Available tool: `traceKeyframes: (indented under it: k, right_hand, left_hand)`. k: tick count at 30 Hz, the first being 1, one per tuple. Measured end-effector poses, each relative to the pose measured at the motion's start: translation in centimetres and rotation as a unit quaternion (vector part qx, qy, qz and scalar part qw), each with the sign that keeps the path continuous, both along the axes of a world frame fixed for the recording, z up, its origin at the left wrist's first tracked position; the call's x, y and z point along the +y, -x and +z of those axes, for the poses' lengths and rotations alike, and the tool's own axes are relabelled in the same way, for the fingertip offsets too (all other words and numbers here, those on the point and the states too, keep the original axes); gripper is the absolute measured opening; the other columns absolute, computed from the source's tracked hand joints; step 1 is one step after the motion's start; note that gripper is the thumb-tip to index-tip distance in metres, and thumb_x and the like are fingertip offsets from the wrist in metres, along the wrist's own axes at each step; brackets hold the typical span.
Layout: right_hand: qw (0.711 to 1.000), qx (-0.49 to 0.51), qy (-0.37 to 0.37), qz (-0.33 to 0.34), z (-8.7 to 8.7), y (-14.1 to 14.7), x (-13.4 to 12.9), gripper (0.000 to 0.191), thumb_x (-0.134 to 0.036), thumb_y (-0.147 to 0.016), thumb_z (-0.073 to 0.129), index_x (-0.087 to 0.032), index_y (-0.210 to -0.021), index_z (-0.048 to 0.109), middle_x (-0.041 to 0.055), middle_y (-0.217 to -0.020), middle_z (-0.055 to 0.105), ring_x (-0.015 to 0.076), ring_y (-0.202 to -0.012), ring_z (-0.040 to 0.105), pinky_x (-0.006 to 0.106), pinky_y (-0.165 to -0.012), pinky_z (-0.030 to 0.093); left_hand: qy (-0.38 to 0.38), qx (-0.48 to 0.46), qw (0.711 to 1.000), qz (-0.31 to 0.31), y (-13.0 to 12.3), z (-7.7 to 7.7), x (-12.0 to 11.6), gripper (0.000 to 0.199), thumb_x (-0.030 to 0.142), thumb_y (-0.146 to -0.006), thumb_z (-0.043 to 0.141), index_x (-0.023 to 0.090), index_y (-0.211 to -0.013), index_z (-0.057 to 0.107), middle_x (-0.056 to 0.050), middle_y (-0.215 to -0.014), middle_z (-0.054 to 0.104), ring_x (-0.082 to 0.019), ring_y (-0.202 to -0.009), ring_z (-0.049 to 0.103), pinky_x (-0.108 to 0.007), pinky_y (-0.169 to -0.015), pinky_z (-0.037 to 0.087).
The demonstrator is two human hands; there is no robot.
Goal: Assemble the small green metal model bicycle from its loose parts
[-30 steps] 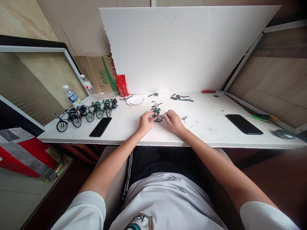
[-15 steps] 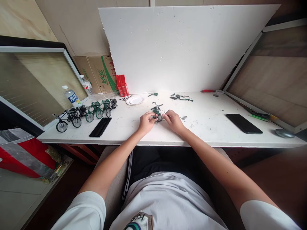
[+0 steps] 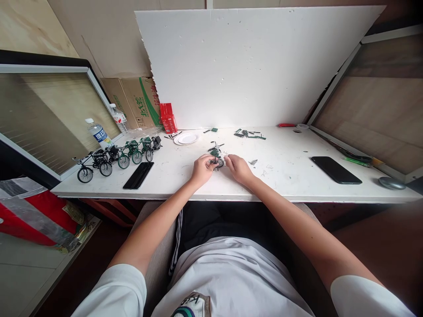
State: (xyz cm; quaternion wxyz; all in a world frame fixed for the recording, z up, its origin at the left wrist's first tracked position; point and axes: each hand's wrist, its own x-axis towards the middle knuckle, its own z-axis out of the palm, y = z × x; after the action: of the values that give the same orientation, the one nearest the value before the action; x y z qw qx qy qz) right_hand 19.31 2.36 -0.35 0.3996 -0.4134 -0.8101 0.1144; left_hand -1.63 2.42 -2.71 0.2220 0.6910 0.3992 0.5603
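Note:
A small green and black model bicycle (image 3: 215, 152) stands at the middle of the white table, its handlebar toward the back and a wheel toward me. My left hand (image 3: 202, 169) pinches it near that wheel, and the fingers hide part of the frame. Just right of the wheel, my right hand (image 3: 239, 169) has its thumb and fingers drawn together, apart from the bicycle. What they hold, if anything, is too small to see. Tiny silvery bits lie by those fingertips. A little grey part (image 3: 253, 162) rests to the right of this hand.
Several finished-looking model bicycles (image 3: 95, 163) stand at left behind a phone (image 3: 139, 175). Loose green and black parts (image 3: 247, 134) and stacked white plates (image 3: 186, 138) lie farther back. At right are a black phone (image 3: 336, 170), a red-handled tool (image 3: 287, 125) and a grey oval object (image 3: 392, 183).
My right hand has shifted slightly down, and its fingers have drawn closer together. The left hand stays on the model bicycle, nearly still.

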Motion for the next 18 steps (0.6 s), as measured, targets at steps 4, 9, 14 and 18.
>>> traceKeyframes:
  k: [4, 9, 14, 18]
  right_hand:
    - [1.0, 0.007, 0.004, 0.015, 0.0, -0.24, 0.17, 0.056, -0.072, -0.109, 0.037, -0.025, -0.085, 0.056, 0.0082, -0.084, 0.066, 0.0239, -0.076, 0.059, 0.038, -0.068, 0.045]
    - [0.998, 0.049, -0.012, 0.037, 0.06, -0.42, 0.08, 0.045, -0.067, -0.107, 0.05, -0.025, -0.098, 0.061, 0.0104, -0.097, 0.07, 0.0268, -0.091, 0.064, 0.04, -0.074, 0.051]
    - [0.996, 0.062, -0.03, 0.056, -0.13, -0.49, 0.26, 0.035, -0.06, -0.108, 0.054, -0.026, -0.099, 0.061, 0.0102, -0.098, 0.071, 0.0283, -0.097, 0.065, 0.04, -0.073, 0.052]
    - [0.995, 0.075, -0.009, 0.06, -0.03, -0.49, 0.26, 0.037, -0.062, -0.105, 0.057, -0.026, -0.101, 0.064, 0.0106, -0.103, 0.073, 0.0284, -0.101, 0.067, 0.039, -0.073, 0.054]
  left_hand:
    - [0.0, 0.0, 1.0, 0.006, 0.0, 0.04, 0.02, 0.014, 0.022, -0.088, 0.078, 0.019, -0.101, 0.081, -0.009, -0.114, 0.078, -0.009, -0.061, 0.06, -0.025, -0.058, 0.051]
    - [0.006, -0.009, 1.0, 0.007, 0.01, -0.04, 0.16, 0.013, 0.022, -0.088, 0.078, 0.019, -0.1, 0.08, -0.009, -0.114, 0.078, -0.009, -0.059, 0.059, -0.025, -0.057, 0.051]
    - [0.014, -0.014, 1.0, 0.002, 0.02, -0.09, 0.19, 0.013, 0.022, -0.087, 0.078, 0.018, -0.099, 0.08, -0.009, -0.114, 0.078, -0.008, -0.058, 0.059, -0.025, -0.057, 0.051]
    - [0.023, -0.015, 1.0, 0.0, 0.01, -0.08, 0.13, 0.013, 0.023, -0.088, 0.077, 0.018, -0.099, 0.079, -0.01, -0.114, 0.078, -0.009, -0.058, 0.06, -0.025, -0.057, 0.051]
